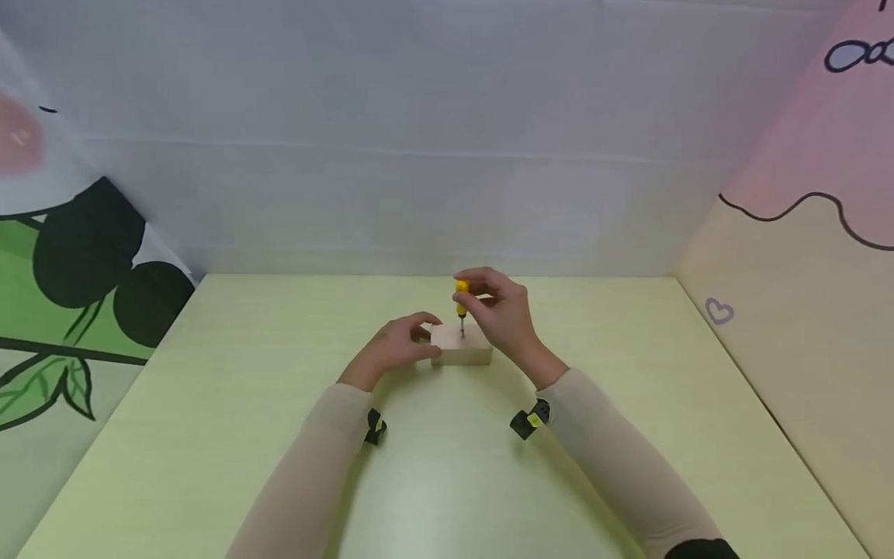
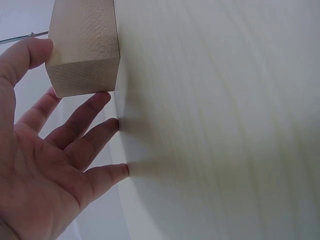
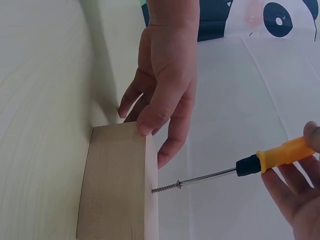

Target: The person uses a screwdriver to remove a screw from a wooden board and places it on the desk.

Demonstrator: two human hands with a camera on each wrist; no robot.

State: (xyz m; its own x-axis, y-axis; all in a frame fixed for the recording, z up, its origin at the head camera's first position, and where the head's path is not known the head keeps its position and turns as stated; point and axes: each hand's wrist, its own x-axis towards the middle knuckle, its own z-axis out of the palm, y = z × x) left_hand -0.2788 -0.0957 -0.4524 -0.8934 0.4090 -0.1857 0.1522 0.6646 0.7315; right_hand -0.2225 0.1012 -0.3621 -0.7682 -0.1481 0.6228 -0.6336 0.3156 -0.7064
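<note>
1 pale wooden block (image 1: 461, 353) lies flat; 1 screw (image 3: 166, 188) stands upright at its top, a yellow-handled screwdriver (image 3: 247, 166) meeting it from 12 o'clock.

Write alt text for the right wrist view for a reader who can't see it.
The right hand holds a yellow-and-black screwdriver, its tip at the head of a screw whose point meets the top of a wooden block. The left hand grips the block's end on a pale tabletop.

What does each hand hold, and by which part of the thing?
Right hand: the screwdriver, by its yellow handle. Left hand: the wooden block, by its left end.
</note>
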